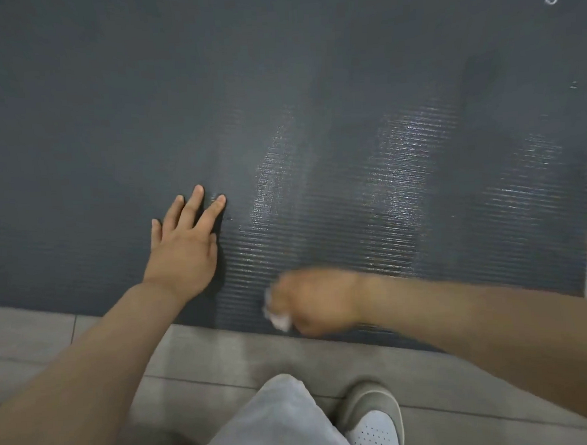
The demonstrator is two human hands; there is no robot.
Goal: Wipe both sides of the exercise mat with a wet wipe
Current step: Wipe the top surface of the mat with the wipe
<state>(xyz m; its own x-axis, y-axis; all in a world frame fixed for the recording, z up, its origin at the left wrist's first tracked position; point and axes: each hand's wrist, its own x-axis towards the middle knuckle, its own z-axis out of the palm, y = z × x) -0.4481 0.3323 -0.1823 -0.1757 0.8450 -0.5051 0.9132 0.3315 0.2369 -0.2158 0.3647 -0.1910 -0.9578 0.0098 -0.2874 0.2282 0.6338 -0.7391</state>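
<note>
Lying flat on the grey tiled floor (204, 356), the dark grey ribbed foam exercise mat (278, 87) fills most of the view, its near edge running just in front of the person's knee and its right edge close to the floor's right side. It looks light, soft and floppy, likely to slide or ruck on smooth tile, so it should be pinned while wiped and taken by an edge or corner for turning over. Toward the left, the left hand (181, 248) presses palm-down on the mat near its front edge, fingers (196, 202) straight and a little spread, holding nothing. To its right, shiny damp streaks cover the mat's right half. Further right, at the near edge, the blurred right hand (309, 299) has its fingers curled tightly round a crumpled white wet wipe (276, 315), which seems to touch the mat. Judging by the dry left part, this side is about half done. A grey trouser leg (272, 424) and grey-and-white shoe (374, 419) show below.
</note>
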